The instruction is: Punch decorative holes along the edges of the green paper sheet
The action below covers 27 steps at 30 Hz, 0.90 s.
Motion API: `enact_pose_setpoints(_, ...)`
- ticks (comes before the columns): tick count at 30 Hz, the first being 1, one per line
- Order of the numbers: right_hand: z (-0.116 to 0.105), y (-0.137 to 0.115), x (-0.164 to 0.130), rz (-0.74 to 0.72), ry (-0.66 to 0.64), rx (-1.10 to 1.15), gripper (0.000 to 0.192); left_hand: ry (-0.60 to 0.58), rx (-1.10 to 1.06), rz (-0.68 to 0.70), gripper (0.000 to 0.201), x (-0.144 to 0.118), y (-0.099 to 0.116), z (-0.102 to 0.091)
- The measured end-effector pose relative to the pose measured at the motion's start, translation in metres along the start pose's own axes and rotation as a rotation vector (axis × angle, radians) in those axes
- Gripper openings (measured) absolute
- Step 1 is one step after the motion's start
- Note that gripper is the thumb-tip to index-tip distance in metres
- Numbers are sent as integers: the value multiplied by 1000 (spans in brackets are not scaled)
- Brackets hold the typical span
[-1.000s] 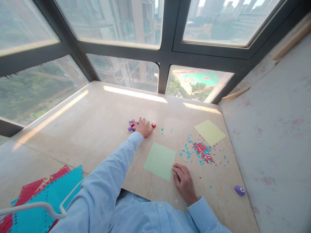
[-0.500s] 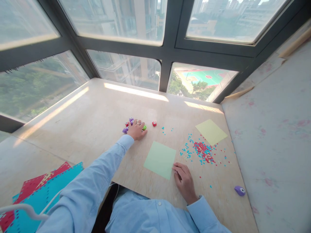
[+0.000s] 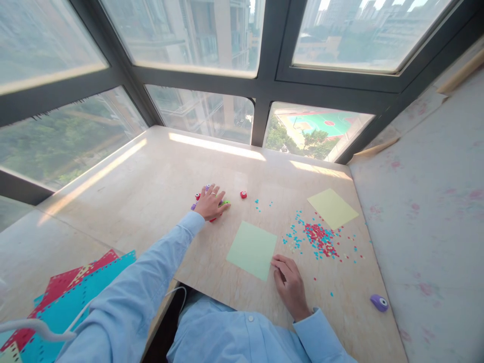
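Note:
My left hand [image 3: 211, 201] lies over a cluster of small craft punches, fingers spread, hiding most of them. Purple [image 3: 193, 206], red [image 3: 197, 196] and green [image 3: 227, 202] punches peek out around it. A single red punch [image 3: 243, 194] stands just to the right of the group. In front of me lies a square sheet of light green paper [image 3: 251, 250]. My right hand [image 3: 290, 282] rests on the table by the sheet's right edge, fingers loosely curled together with nothing visible in them; the fingertips seem to touch the edge.
Red and blue confetti [image 3: 320, 239] is scattered at the right, beside a pale yellow sheet [image 3: 333, 208]. A larger purple punch [image 3: 379, 303] sits near the wall. Punched red and blue sheets [image 3: 64, 307] lie at the lower left, near a white cable [image 3: 41, 326]. Windows border the far side.
My left hand has shifted slightly over the punches, and a red one now shows under its near side. My right hand stays by the green sheet. The view has tilted a little.

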State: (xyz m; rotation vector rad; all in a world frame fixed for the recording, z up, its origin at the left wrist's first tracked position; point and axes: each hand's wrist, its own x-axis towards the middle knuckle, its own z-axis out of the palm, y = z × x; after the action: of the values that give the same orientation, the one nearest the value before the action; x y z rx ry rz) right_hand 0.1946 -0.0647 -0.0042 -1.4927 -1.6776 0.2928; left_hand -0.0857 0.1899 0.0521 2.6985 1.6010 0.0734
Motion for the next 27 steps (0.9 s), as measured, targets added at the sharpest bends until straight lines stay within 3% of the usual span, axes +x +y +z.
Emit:
enact_pose_setpoints(4,1,1,-1,-3,10,-1,24,14,22,-179,69,15,-12,-10)
enact_pose_setpoints(8,2,2,-1,-11,7,-14,23,-116,-53,-311,83,28,-18,-14)
enact_pose_setpoints(13,3,6,-3,-21,7,-10,22,-282,-49,-434,89,34,-7,-12)
enact_pose_setpoints(21,4,9,-5,-15,13,-3,20,-212,-17,-247,62,5,-14,-6)
enact_pose_setpoints(27,3,8,-5,-22,5,-8,19,-143,-27,-141,63,-33,-24,-3)
